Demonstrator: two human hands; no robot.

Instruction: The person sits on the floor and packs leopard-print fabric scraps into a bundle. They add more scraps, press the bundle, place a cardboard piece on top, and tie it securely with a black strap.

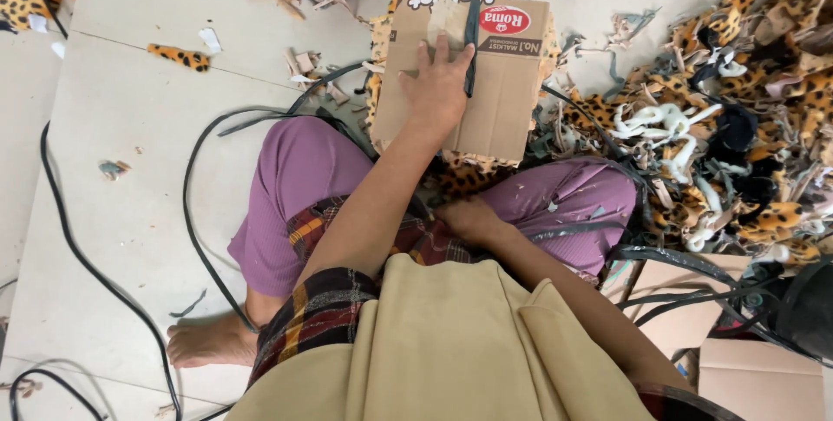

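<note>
Left hand [438, 82] fingers spread flat on cardboard piece [468, 74], long axis pointing away; right hand [468, 217] nearer body, fingers unclear.

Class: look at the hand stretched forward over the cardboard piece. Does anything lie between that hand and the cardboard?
Nothing visible does. The left hand lies flat on the cardboard piece, its fingers beside the black strap crossing it. The right hand rests nearer the body, against the leopard-print fabric.
</note>
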